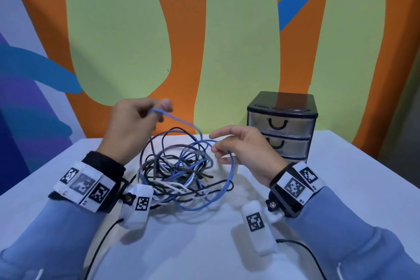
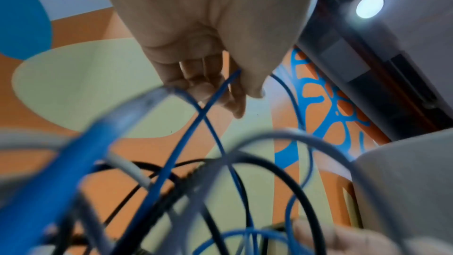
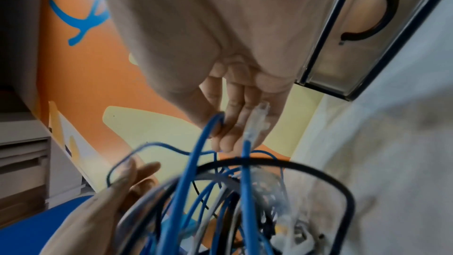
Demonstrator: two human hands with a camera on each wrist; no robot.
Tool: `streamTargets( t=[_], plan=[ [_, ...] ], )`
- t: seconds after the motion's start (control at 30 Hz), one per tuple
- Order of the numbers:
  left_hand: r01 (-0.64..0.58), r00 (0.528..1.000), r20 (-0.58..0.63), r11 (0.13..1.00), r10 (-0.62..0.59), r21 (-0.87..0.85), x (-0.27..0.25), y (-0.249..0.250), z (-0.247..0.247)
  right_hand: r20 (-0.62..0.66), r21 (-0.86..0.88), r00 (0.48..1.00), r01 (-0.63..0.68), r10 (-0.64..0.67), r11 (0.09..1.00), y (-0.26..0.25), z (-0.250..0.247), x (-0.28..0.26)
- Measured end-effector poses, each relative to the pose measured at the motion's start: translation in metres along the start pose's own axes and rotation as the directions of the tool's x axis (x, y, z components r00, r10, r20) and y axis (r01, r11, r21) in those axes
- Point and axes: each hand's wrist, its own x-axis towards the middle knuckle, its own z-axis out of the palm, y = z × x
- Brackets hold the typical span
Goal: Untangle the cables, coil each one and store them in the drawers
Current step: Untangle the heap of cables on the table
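Two hands pinched one blue cable [image 1: 229, 179]: left hand [image 1: 131, 125] raised, right hand [image 1: 243, 150] beside the tangle [image 1: 172, 170].

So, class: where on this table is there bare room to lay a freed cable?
Free: the white table right of the right hand, in front of the drawer unit, and the near edge between both sleeves. Crowded: the centre, under the cable tangle.

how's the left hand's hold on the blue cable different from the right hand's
The left hand is raised above the tangled cable pile, pinching a loop of the thin blue cable at its fingertips; the right hand sits lower, beside the pile. The right hand grips nearer the clear plastic plug, which lies against its fingers; no plug shows at the left. Both hold the same blue cable.
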Motion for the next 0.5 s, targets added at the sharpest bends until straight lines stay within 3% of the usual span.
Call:
streamTargets(
  t=[0.1,0.2,0.37,0.5],
  plan=[
    [0.162,0.968,-0.151,0.956,-0.203,-0.246,0.012,-0.012,-0.014,-0.059,0.035,0.998,-0.028,0.03,0.999,0.002,0.0,0.001],
    [0.275,0.909,-0.196,0.882,-0.369,-0.384,0.016,-0.025,-0.027,-0.152,0.0,0.988,-0.021,0.021,1.0,0.007,0.0,0.006],
    [0.387,0.833,-0.162,0.766,-0.53,-0.514,0.014,-0.034,-0.031,-0.262,-0.253,0.962,0.014,-0.082,0.967,0.016,-0.005,0.014],
    [0.468,0.805,-0.101,0.729,-0.585,-0.499,0.012,-0.03,-0.028,-0.203,-0.427,0.975,-0.001,-0.095,0.904,0.016,-0.006,0.014]
  ],
)
